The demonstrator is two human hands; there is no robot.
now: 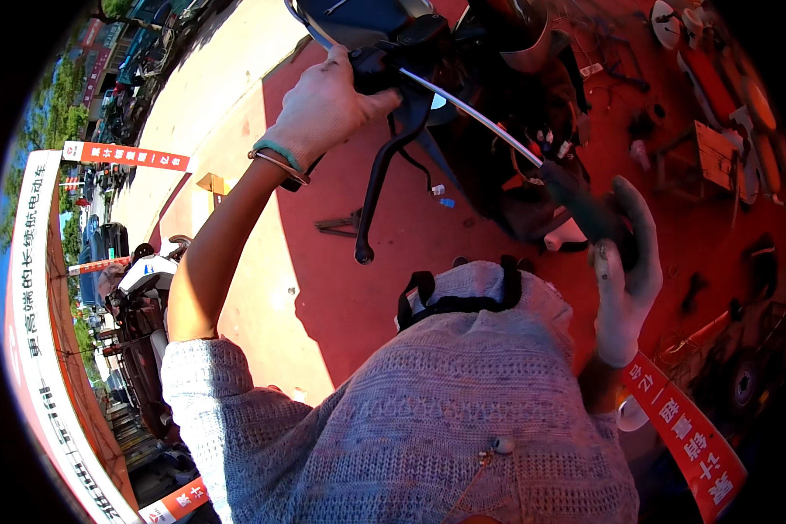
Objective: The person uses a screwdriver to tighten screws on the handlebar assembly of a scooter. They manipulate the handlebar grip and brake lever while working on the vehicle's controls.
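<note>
Fingers [644,218] of the white-gloved right hand [622,284] half-curled round a dark-handled, silver-shafted screwdriver [565,188], its tip by the black handlebar housing [372,68] the white-gloved left hand [323,112] clasped.

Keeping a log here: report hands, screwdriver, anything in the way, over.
Left hand grips black part. Right hand holds screwdriver, tip toward that part. Nothing crosses its shaft.

Floor [349,306] red; strip at left in hard sun, remainder shaded. Dark strips [336,225] lie bunched on shaded part. To their right, white scrap [438,189] and blue scrap [447,203], side by side. Pale bit [292,290] on sunlit side, near shade's edge. Far right, dim clutter.
</note>
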